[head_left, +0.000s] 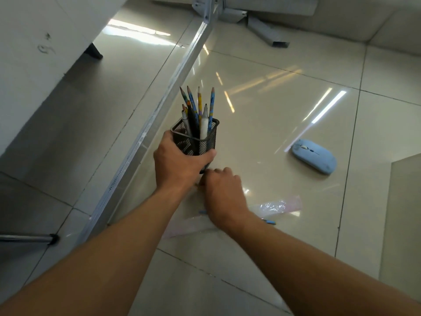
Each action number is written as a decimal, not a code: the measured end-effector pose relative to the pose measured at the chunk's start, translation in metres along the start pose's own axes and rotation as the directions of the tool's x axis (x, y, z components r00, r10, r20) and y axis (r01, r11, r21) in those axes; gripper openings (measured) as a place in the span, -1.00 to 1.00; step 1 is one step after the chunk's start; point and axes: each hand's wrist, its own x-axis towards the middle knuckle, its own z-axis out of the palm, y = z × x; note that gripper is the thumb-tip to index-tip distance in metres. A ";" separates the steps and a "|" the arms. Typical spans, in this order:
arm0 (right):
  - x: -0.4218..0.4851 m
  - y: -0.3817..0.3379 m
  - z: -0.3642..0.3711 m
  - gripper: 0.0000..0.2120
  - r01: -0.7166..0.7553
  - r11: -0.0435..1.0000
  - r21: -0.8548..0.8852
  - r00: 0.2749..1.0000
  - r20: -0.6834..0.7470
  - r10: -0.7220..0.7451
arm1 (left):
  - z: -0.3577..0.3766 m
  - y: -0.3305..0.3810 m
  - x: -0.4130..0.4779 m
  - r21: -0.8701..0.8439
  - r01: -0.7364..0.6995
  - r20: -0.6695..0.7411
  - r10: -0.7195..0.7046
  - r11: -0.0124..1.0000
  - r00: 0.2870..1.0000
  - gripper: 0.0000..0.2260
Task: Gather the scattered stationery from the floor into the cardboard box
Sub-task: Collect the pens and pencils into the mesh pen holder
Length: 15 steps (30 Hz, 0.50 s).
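Note:
My left hand (177,163) grips a black mesh pen holder (200,137) that stands tilted over the tiled floor, with several pencils and pens (198,110) sticking out of it. My right hand (223,192) reaches to the holder's base with curled fingers; its fingertips are hidden, so I cannot tell whether they hold anything. Under my right wrist lies a clear plastic pouch (273,206) with a blue pen (270,222) partly showing beside it. A light blue computer mouse (315,158) lies on the floor to the right.
A long metal rail (159,115) runs diagonally across the floor left of the holder. A white desk panel (34,53) fills the upper left. Grey metal legs (266,33) lie at the top. A pale flat sheet (405,213) sits at the right edge.

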 end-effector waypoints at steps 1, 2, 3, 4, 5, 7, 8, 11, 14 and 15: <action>0.007 0.009 -0.008 -0.80 -0.058 0.996 0.074 0.994 -0.090 0.065 | 0.001 0.002 0.001 -0.004 0.004 -0.007 -0.004 1.000 1.000 -0.35; 0.015 0.020 -0.018 -0.84 -0.122 0.973 0.198 0.971 -0.179 0.158 | 0.003 0.006 0.002 -0.010 0.006 -0.011 -0.006 1.000 1.000 -0.35; 0.024 0.032 -0.032 -0.86 -0.170 0.923 0.346 0.938 -0.231 0.260 | 0.005 0.009 0.003 -0.020 0.008 -0.012 -0.008 1.000 1.000 -0.36; 0.033 0.045 -0.046 -0.84 -0.181 0.847 0.499 0.904 -0.255 0.344 | 0.008 0.014 0.003 -0.035 0.009 -0.010 -0.009 0.999 1.000 -0.37; 0.042 0.059 -0.058 -0.82 -0.166 0.775 0.609 0.880 -0.263 0.395 | 0.011 0.018 0.003 -0.050 0.010 -0.004 -0.010 0.999 1.000 -0.37; 0.050 0.081 -0.077 -0.84 -0.156 0.774 0.614 0.894 -0.245 0.375 | 0.018 0.027 0.004 -0.070 0.004 0.014 -0.003 0.998 1.000 -0.37; 0.052 0.091 -0.079 -0.86 -0.162 0.844 0.511 0.920 -0.231 0.316 | 0.021 0.032 0.005 -0.070 0.000 0.017 0.001 0.998 1.000 -0.38; 0.051 0.114 -0.068 -0.65 -0.136 0.973 0.186 0.987 -0.058 0.149 | 0.024 0.037 0.008 -0.055 -0.012 0.019 0.013 0.998 1.000 -0.38; 0.046 0.124 -0.053 -0.51 -0.157 0.969 0.191 0.988 0.024 0.156 | 0.023 0.031 0.007 -0.046 -0.015 0.024 0.016 0.999 1.000 -0.40; 0.043 0.125 -0.051 -0.49 -0.150 0.972 0.184 0.988 -0.018 0.156 | 0.023 0.028 0.006 -0.048 -0.017 0.031 0.018 0.999 0.999 -0.40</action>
